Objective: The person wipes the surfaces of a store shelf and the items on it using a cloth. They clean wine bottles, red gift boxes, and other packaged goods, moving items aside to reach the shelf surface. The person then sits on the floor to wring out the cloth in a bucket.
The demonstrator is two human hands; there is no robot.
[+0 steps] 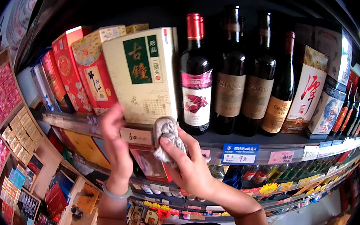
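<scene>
My right hand [191,165] grips a crumpled grey-white cloth [168,140], held up before the shelf's front edge. The cloth overlaps the lower right corner of a cream liquor box [142,99] with a green label. My left hand [117,145], blurred, is raised with fingers apart near that box's lower left corner and holds nothing. A bracelet [116,193] circles the left wrist. Just right of the box, a dark wine bottle [196,91] with a red cap and white label stands upright on the shelf [222,138].
Red gift boxes [90,75] lean at the left. More wine bottles [230,91], a white-and-gold box [307,91] and a blue-white box [326,109] line the right. Price tags [240,154] run along the shelf edge. Lower shelves hold small bottles [263,172]; a cabinet of small packs [21,127] stands left.
</scene>
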